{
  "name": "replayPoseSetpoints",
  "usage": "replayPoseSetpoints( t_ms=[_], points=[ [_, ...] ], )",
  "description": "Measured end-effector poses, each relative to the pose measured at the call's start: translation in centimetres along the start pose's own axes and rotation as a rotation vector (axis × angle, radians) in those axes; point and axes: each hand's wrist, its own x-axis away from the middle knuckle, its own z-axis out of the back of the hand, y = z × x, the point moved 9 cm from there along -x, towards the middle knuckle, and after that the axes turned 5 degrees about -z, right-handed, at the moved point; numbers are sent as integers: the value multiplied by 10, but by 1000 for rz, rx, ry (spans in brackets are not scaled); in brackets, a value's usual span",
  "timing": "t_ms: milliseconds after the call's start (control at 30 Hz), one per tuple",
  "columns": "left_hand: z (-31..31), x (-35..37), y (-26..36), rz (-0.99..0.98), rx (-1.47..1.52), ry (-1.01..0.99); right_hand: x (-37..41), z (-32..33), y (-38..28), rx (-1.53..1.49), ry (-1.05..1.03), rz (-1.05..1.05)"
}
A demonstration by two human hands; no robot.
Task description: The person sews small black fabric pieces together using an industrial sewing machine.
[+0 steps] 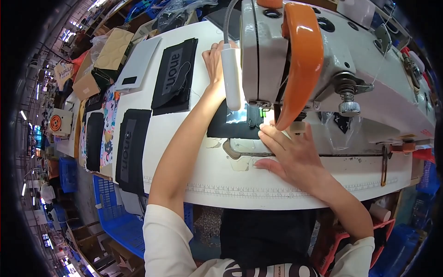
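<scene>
A piece of black fabric (220, 125) lies under the needle area of a white sewing machine (251, 51) with an orange lever-shaped guard (307, 55). A shiny clear patch shows on the fabric. My right hand (293, 154) rests palm down, fingers stretched out and thumb apart, its fingertips at the fabric's right edge. My left hand (213, 62) reaches past the fabric toward the back of the table, beside a lit white lamp (232, 76). A ring is on one of its fingers; the lamp hides the others, so their grip cannot be made out.
Stacks of black fabric pieces lettered "anon" (177, 69) (131, 152) lie on the left of the white table (221, 196). A printed ruler runs along its front edge. Cardboard boxes (110, 51) stand back left, and a blue crate (117, 217) sits below the table.
</scene>
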Motion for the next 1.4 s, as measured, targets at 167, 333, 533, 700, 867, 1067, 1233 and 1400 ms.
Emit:
replayPoseSetpoints(
  t_ms=[167,333,533,700,867,1067,1233,1400],
  points=[
    [44,7,18,-1,69,72,0,1,2,-17,3,-4],
    [108,79,87,5,611,-479,0,1,3,-37,2,-16],
    [122,89,116,-184,418,-475,2,5,0,-30,41,-3],
    [104,82,103,-212,375,-439,4,5,2,-29,68,-15],
    [100,79,100,-201,373,-434,5,7,3,-53,74,-17],
    [109,78,104,-215,421,-389,5,10,0,-92,88,1],
    [119,46,68,-26,394,-254,1,12,-4,-119,77,23],
    [86,40,17,318,-188,-359,-1,16,-8,-156,89,68]
  ],
)
